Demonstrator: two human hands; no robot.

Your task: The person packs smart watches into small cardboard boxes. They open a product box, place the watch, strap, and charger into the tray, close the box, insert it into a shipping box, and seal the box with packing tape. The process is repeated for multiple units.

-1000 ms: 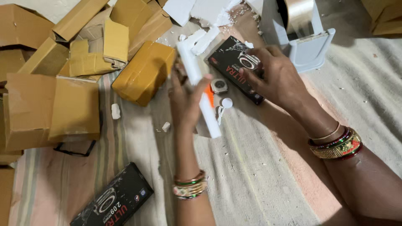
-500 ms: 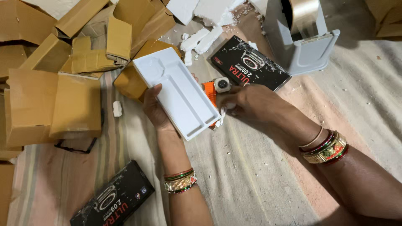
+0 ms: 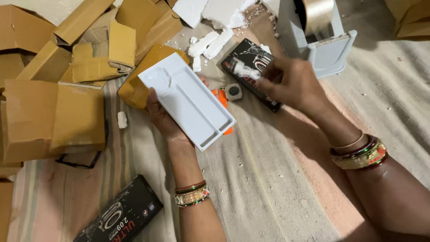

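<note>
While gripped, moulded white plastic tray (image 3: 188,101).

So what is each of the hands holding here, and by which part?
Left hand: white tray, gripped from underneath. Right hand: a small white item, too blurred to tell.

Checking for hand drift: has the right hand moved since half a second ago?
Yes. The right hand has gone up and right, off the white tray, toward the grey tape dispenser.

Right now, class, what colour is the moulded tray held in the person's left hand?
White, plain and unpatterned: the moulded tray in the left hand, seen in the head view.
</note>
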